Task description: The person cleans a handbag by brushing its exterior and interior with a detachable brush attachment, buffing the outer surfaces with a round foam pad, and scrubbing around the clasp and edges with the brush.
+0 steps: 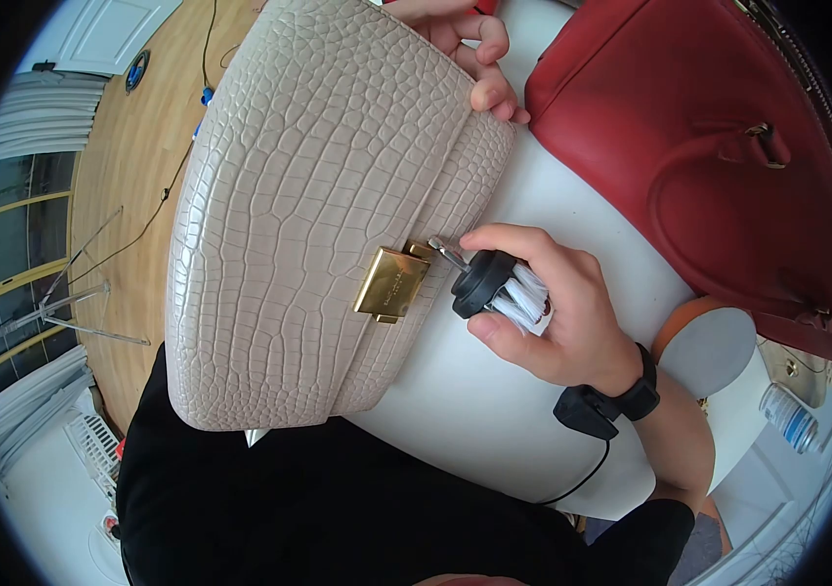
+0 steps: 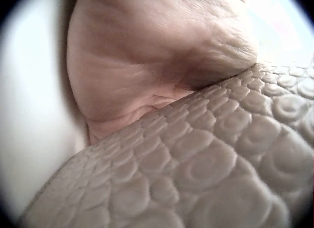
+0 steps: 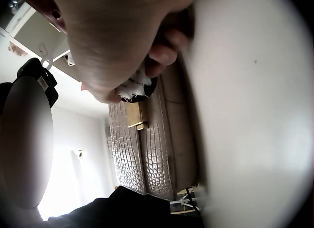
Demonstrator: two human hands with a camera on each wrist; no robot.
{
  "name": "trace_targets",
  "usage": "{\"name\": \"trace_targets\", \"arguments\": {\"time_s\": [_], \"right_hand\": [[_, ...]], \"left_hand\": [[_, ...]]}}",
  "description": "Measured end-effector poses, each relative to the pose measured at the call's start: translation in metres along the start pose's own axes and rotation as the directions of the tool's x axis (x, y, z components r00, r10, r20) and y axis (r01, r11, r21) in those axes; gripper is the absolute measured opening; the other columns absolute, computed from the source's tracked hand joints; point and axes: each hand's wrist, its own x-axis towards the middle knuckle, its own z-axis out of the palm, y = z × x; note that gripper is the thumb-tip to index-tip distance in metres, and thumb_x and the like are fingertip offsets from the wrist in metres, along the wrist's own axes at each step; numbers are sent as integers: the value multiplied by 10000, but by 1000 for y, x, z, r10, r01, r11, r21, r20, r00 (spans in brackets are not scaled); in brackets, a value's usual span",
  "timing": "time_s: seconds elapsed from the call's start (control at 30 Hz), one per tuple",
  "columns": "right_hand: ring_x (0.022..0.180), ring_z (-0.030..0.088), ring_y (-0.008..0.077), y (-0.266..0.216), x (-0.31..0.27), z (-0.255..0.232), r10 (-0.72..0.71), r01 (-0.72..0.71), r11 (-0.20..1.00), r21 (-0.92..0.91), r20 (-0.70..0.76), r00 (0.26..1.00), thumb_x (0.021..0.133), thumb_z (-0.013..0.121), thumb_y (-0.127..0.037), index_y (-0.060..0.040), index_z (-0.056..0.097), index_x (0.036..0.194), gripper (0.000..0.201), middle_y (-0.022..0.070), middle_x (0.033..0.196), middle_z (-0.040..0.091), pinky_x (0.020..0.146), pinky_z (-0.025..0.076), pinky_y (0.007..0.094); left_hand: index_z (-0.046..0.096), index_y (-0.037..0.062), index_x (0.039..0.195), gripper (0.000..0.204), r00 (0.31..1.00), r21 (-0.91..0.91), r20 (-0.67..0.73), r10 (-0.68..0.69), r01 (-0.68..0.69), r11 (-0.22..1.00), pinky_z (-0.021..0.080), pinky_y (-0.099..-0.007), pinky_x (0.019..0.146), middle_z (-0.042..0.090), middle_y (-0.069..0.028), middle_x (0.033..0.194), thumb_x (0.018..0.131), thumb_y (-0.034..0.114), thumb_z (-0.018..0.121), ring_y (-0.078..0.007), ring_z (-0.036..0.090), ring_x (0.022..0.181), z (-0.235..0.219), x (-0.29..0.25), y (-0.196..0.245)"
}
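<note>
A pale beige handbag [image 1: 289, 195] with a crocodile-pattern surface stands tilted at the table's edge, a gold clasp [image 1: 391, 281] on its flap. My left hand [image 1: 479, 59] grips the bag's far end with bent fingers at the flap's edge; part of the hand is hidden behind the bag. In the left wrist view, the heel of that hand lies against the textured leather [image 2: 196, 174]. My right hand [image 1: 572, 303] holds a round drill brush [image 1: 479, 283] between thumb and fingers. Its white bristles face my palm, and its metal shank [image 1: 447, 254] points at the bag beside the clasp.
A red leather handbag [image 1: 670, 146] lies on the white table [image 1: 572, 234] to the right. Near my right wrist is a round grey-topped item with an orange-brown side [image 1: 709, 342]. A small labelled container [image 1: 789, 418] stands farther right. Cables cross the wooden floor [image 1: 157, 107] at left.
</note>
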Motion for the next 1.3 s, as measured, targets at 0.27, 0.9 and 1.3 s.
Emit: {"name": "trace_targets", "arguments": {"time_s": [0.27, 0.9, 1.3], "right_hand": [[907, 686, 166, 4, -1, -2, -25, 51, 989, 143, -173, 985, 875, 826, -222, -38, 494, 1265, 544, 101, 1035, 679, 848, 537, 312], [1078, 692, 278, 16, 8, -1, -440, 406, 897, -174, -267, 858, 740, 942, -223, -29, 598, 1311, 694, 105, 1204, 738, 885, 575, 365], [936, 687, 242, 18, 0, 4, -292, 247, 954, -169, -340, 894, 759, 914, -140, -47, 628, 1293, 613, 120, 1231, 700, 736, 561, 299]], "left_hand": [[648, 30, 1032, 520, 999, -130, -42, -3, -3, 992, 380, -484, 1142, 721, -183, 836, 1128, 362, 259, -380, 671, 1044, 2, -2, -3], [683, -9, 1010, 625, 981, 155, -40, 188, -180, 971, 453, -485, 1090, 685, -181, 854, 1135, 401, 228, -347, 671, 1051, -9, -2, -20], [674, -18, 1069, 654, 999, 22, 27, -28, 27, 999, 417, -500, 1119, 718, -199, 890, 1136, 415, 189, -376, 667, 1103, -12, 7, -7]]}}
